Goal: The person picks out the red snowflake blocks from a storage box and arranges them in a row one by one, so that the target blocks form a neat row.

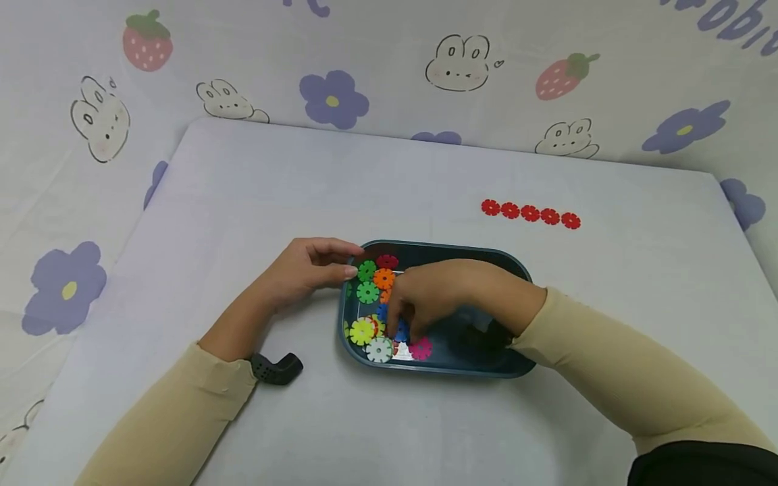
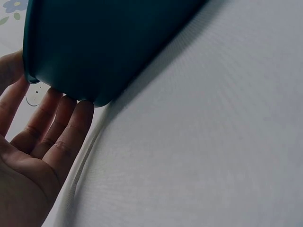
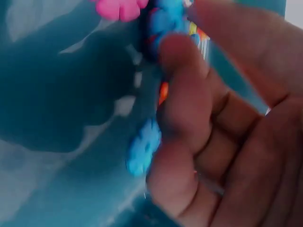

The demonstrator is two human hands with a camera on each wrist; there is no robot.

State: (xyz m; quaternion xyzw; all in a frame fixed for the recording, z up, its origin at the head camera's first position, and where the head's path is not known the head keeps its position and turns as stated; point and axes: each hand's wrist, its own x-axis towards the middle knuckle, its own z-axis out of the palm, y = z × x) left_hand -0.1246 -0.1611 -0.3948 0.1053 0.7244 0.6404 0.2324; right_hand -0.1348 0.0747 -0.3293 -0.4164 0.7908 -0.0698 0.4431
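Observation:
A dark teal tray (image 1: 437, 370) holds flower-shaped plastic discs, gathered mostly at its left end. My left hand (image 1: 310, 273) holds that end, thumb at the rim and fingers against the outer wall in the left wrist view. My right hand (image 1: 434, 293) reaches down inside, fingers bent among the discs. A blue disc (image 3: 165, 21) shows between thumb and index fingertip; I cannot tell whether they pinch it. Another blue disc (image 3: 143, 149) lies by the other fingers. Around them are a pink disc (image 1: 421, 348), a white disc (image 1: 379, 349), a yellow disc (image 1: 361, 331) and a green disc (image 1: 367, 292).
Beyond the tray, several red discs (image 1: 531, 213) lie in a row on the white tabletop (image 1: 365, 182). A black wrist device (image 1: 277, 369) sticks out beside the left cuff. A patterned cloth (image 1: 389, 67) hangs behind the table.

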